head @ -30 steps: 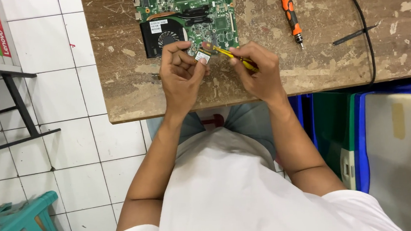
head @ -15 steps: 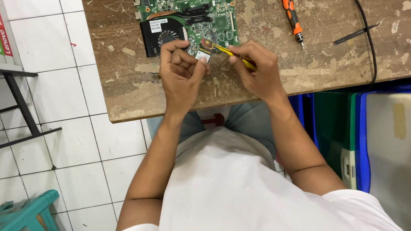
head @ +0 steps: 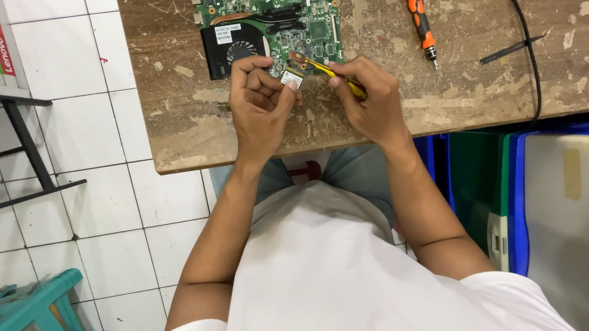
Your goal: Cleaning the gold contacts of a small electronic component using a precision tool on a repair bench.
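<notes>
Both hands work at the board's (head: 277, 11) near edge on the counter (head: 483, 90): your left hand (head: 259, 109) pinches a small card (head: 292, 80), your right hand (head: 370, 105) grips yellow tweezers (head: 319, 67) whose tip touches it.

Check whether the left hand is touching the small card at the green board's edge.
Touching. The head view shows the left hand pinching the small card between its fingertips, just in front of the green board.

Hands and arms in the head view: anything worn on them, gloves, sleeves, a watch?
Both the left hand and the right hand are bare: no gloves, rings, watch or wristbands show. The forearms are uncovered too. The white T-shirt has short sleeves ending at the upper arms.
</notes>
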